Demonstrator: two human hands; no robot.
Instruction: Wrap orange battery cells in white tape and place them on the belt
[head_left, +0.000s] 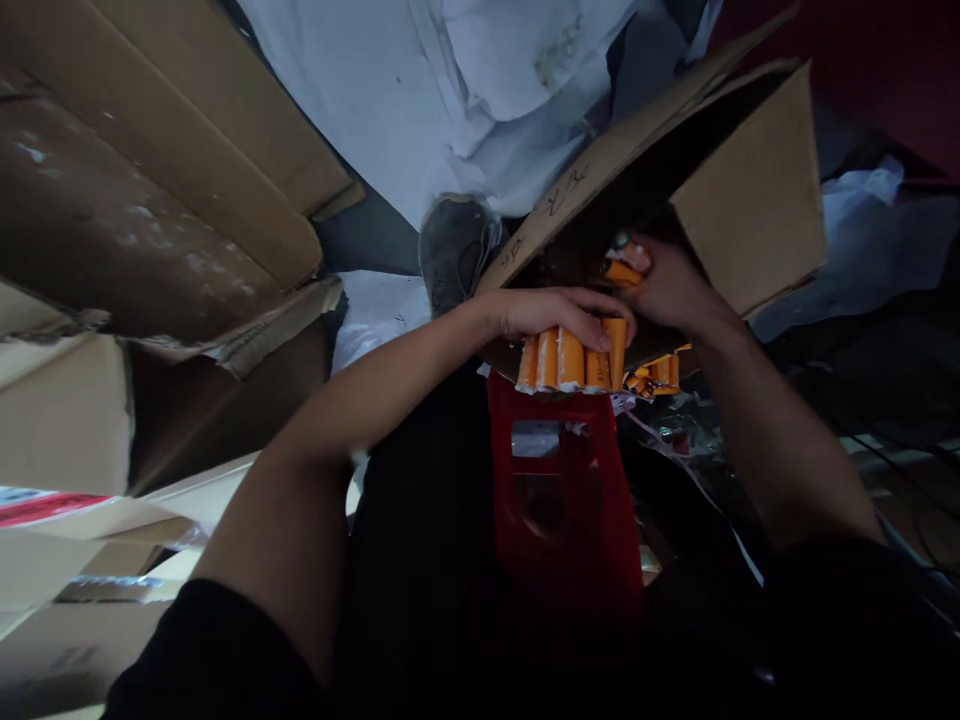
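My left hand [559, 313] lies over a row of several orange cylindrical battery cells [571, 360], its fingers curled round their upper ends. The cells stand side by side, with whitish residue on some sides and lower edges. My right hand [671, 280] is closed on a few more orange battery cells [624, 270], just inside the mouth of an open cardboard box [750, 190]. Part of their grip is hidden by the fingers. Below and between my hands, a small heap of orange pieces [656, 375] shows, too blurred to make out fully.
A red plastic stool [630, 540] is below the cells, between my legs. Large cardboard boxes [165, 150] crowd the left side. White sheeting [390, 90] covers the floor ahead, near a grey shoe [454, 250]. Clear plastic [862, 240] lies at the right.
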